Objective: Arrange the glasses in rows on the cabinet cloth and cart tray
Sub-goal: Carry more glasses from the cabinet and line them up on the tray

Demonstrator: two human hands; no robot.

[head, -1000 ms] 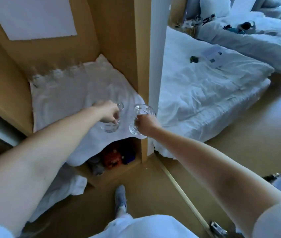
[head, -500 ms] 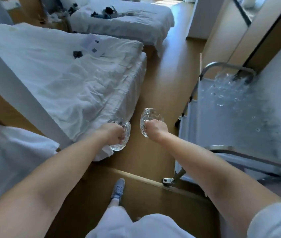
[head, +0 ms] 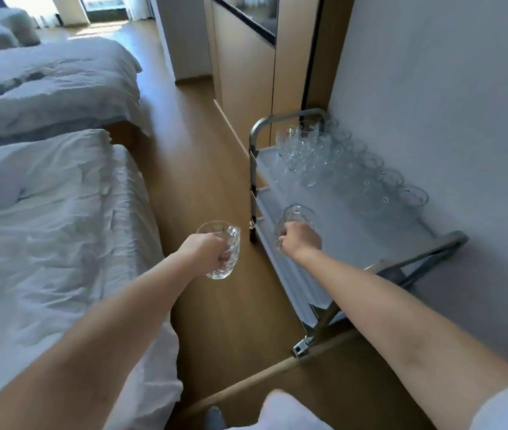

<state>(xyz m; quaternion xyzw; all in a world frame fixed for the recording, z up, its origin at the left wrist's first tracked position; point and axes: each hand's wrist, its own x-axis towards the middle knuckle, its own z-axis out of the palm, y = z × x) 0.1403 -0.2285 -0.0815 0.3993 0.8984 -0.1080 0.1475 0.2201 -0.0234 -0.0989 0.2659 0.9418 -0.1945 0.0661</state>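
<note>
My left hand (head: 204, 252) grips a clear glass mug (head: 226, 254) over the wooden floor, left of the cart. My right hand (head: 301, 240) grips a second clear glass (head: 293, 217) above the near left part of the cart tray (head: 339, 240). The tray is covered with a pale cloth. Several clear glasses (head: 318, 156) stand on it at the far end, and a row of glasses (head: 383, 181) runs along the wall side. The cabinet cloth is out of view.
The metal cart (head: 257, 141) stands against a white wall (head: 448, 103) on the right. A bed with white bedding (head: 54, 231) fills the left side, with a second bed (head: 48, 82) behind it. A wooden floor strip (head: 203, 169) runs between bed and cart.
The view has swung right, from the cabinet cloth past the bed to the cart. Both hands kept their glasses; the right one is now over the cart tray.
</note>
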